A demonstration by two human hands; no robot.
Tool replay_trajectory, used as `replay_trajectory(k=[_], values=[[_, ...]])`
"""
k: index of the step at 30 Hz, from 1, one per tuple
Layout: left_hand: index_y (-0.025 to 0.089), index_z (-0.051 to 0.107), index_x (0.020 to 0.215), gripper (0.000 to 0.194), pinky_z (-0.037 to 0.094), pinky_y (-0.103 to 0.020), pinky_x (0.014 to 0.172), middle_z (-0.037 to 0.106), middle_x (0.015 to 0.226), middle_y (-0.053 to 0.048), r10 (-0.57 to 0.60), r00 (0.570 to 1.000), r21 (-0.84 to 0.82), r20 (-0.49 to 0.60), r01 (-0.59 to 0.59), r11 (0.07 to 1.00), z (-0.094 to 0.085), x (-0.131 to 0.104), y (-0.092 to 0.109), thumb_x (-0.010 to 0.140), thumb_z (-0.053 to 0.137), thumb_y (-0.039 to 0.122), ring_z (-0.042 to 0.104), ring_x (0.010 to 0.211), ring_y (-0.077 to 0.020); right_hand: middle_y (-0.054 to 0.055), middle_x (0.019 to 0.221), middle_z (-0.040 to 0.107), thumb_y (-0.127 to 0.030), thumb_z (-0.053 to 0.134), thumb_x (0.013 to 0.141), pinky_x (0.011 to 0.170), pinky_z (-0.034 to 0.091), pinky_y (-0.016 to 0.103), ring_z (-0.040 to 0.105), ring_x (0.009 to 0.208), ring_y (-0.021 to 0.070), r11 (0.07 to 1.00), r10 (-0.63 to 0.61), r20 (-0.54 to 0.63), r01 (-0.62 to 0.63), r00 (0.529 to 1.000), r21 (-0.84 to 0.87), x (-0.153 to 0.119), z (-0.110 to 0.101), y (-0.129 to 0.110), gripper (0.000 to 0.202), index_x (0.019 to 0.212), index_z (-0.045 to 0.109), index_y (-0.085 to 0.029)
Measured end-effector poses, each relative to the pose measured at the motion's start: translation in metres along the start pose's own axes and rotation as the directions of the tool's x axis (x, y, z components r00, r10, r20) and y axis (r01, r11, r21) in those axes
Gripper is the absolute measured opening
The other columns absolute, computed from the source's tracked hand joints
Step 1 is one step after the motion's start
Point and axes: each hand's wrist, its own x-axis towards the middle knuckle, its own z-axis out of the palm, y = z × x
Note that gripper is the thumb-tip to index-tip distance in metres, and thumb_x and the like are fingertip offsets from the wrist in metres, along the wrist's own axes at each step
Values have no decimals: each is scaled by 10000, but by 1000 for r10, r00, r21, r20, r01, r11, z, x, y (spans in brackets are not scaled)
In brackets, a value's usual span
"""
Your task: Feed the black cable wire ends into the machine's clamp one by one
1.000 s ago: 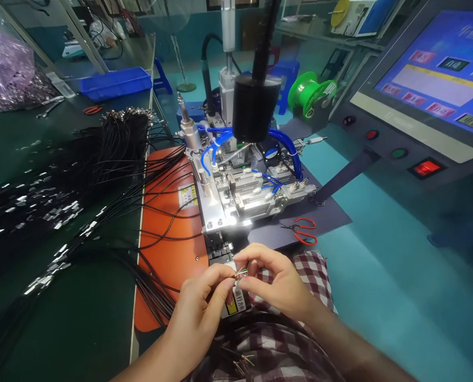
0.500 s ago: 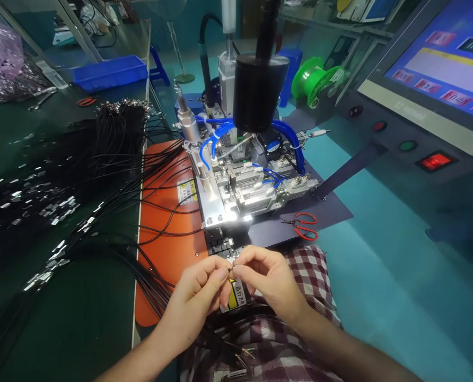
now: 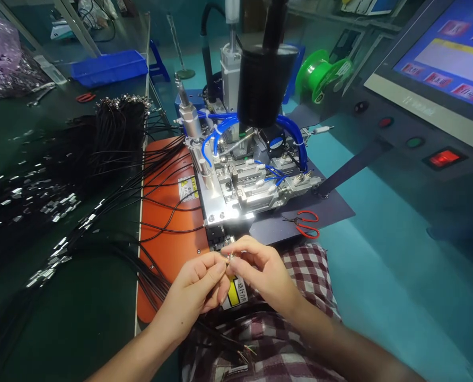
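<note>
In front of the machine, my left hand (image 3: 196,284) is closed, thumb and forefinger pinching the end of a black cable. Fine wire ends (image 3: 230,257) stick out from that tip, and my right hand (image 3: 266,273) has them between thumb and fingertips. Most of the held cable is hidden behind my fingers. Just beneath both hands is a yellow-and-white label (image 3: 236,293) on the machine's front. Other black cables with stripped, coloured wires (image 3: 247,351) rest on my checked clothing (image 3: 276,339).
The metal machine with blue air tubes (image 3: 252,185) stands ahead on an orange plate (image 3: 168,212). Red-handled scissors (image 3: 306,223) lie to its right. Bundled black cables (image 3: 117,127) cover the left table, near a blue tray (image 3: 109,69). A screen panel (image 3: 431,101) leans in at right.
My right hand has shifted slightly up and left, its forefinger lifting over the cable tip. The left hand stays almost in place. The view has tilted a little.
</note>
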Motion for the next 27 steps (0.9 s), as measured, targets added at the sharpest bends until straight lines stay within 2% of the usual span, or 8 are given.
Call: replay_trajectory(k=[3,6,10,12,15,17,19,27], values=[[150,479,716,274,120,-175,373,464,485,56,-9,1000,-15,1,9,1000,0,-1,0,911,438,338,242,384,-32,7,734,565,-183,619,787,613,445,251,558,672,124,998,-67,-56,66,996,-16,1,3,3,70,757,680,-170],[147,492,741,261,116,-176,369,454,476,62,-12,1000,-40,6,12,999,1,-1,-1,912,434,335,227,377,-30,8,700,575,-177,635,776,590,438,256,549,639,127,996,-66,-113,58,991,-70,-1,5,6,96,682,650,-164],[138,507,746,261,125,-176,369,462,480,57,-24,1000,-70,12,25,997,2,-1,-1,913,431,324,227,370,-27,2,676,570,-165,615,788,531,412,248,520,592,121,976,-135,-183,99,974,-194,-7,8,8,118,670,619,-172],[136,510,743,262,124,-177,367,467,484,54,-32,999,-89,10,33,996,3,-1,-2,910,437,324,224,367,-24,13,706,584,-157,597,799,539,415,251,535,625,131,933,-246,-166,187,955,-307,-9,6,7,98,712,634,-181],[133,523,755,251,119,-174,366,471,492,51,-44,999,-114,5,44,993,3,-2,-3,904,448,321,222,368,-22,27,737,597,-154,590,802,584,422,273,544,658,147,825,-341,-36,280,940,-491,-10,-4,4,92,766,663,-195],[134,528,771,235,121,-172,369,474,493,51,-37,999,-127,-1,37,991,2,-2,-3,902,450,314,224,369,-21,30,730,597,-158,580,809,600,417,287,531,639,150,772,-315,38,279,948,-570,-10,-13,2,104,765,665,-199],[140,530,778,223,121,-169,369,477,491,51,-28,1000,-135,-11,26,991,2,-2,-3,896,459,315,227,368,-21,29,714,589,-161,566,817,599,413,292,519,629,153,763,-296,36,259,955,-593,-10,-19,1,112,746,646,-197],[161,521,771,205,178,-155,368,503,511,55,2,997,-3,-80,-3,1000,5,-4,-6,852,540,349,290,377,-27,6,708,570,-166,572,814,581,412,259,494,613,132,897,-174,-72,128,982,-423,-15,-18,1,61,772,613,-185]])
